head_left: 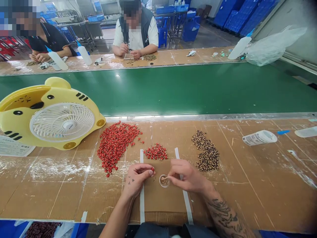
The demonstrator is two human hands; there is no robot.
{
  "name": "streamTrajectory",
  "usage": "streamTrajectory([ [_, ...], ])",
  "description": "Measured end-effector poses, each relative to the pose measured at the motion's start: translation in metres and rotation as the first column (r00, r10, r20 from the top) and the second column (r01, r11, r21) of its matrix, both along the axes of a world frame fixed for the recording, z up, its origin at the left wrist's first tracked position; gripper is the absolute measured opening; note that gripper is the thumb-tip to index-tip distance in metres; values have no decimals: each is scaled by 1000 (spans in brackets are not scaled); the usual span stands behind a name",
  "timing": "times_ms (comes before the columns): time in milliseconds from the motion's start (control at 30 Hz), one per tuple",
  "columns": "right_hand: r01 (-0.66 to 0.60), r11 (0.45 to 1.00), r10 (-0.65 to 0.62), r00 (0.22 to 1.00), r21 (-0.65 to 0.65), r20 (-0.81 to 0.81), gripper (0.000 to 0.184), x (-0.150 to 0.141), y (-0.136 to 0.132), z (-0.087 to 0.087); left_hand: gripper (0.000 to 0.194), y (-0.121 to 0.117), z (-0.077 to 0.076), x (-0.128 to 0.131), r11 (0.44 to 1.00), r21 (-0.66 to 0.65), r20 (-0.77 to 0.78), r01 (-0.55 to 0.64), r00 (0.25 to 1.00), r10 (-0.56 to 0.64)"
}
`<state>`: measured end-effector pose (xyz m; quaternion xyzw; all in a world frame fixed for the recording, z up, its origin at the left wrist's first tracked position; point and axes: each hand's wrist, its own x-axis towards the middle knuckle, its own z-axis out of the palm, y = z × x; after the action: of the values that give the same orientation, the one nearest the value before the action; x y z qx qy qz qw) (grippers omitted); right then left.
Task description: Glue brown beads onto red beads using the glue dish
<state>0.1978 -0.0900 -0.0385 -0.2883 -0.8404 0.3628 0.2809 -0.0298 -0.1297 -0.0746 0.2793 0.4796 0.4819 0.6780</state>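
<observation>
Between thumb and forefinger, my left hand point(138, 177) pinches a small red piece point(152, 169). My right hand point(185, 175) is closed on a thin pale stick point(165, 178), like a toothpick, whose tip is in a small clear round dish point(164, 181). The dish sits on a cardboard sheet point(163, 201) held by white tape strips at its sides. Just beyond the sheet lies a small heap of red pieces point(156, 152); a bigger red pile point(115, 145) spreads to the left. Dark pieces with pale-gold spots point(206, 152) are heaped at the right.
A yellow animal-shaped fan point(61, 115) stands at left. At right lie a white tub point(260, 138) and a blue-tipped bottle point(305, 132). A green conveyor belt point(173, 89) runs across; two people work beyond it, near glue-type bottles point(84, 54) and a plastic bag point(274, 46).
</observation>
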Motion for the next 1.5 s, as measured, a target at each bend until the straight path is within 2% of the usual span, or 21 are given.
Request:
streamTrajectory([
  [133,204,973,-224,950,-108,-218,17,-3,-3,1,12,0,0,1,1000,3,-48,5,999,-5],
  [233,279,950,-307,912,-138,-273,16,-11,-6,-5,11,0,0,2,1000,7,-74,14,997,-14],
  [533,281,950,-305,928,-133,-217,17,-20,-7,-9,10,0,6,2,998,17,-118,56,992,-54],
  [767,281,955,-295,937,-99,-189,21,-17,-6,-7,14,-1,0,1,999,10,-107,52,993,-51],
  [933,278,956,-290,943,-90,-164,22,-17,-6,-5,13,-1,1,1,999,9,-109,49,993,-48],
  [1167,340,940,-340,934,-21,-110,24,-21,-10,-4,14,-1,5,2,999,-4,-179,54,982,-53],
  [1333,264,964,-265,962,-14,-68,24,-6,-7,6,14,-3,5,4,998,22,-249,51,967,-44],
  [1500,18,1000,-15,985,-18,175,19,5,-7,9,14,-5,4,4,997,45,-284,56,958,-41],
])
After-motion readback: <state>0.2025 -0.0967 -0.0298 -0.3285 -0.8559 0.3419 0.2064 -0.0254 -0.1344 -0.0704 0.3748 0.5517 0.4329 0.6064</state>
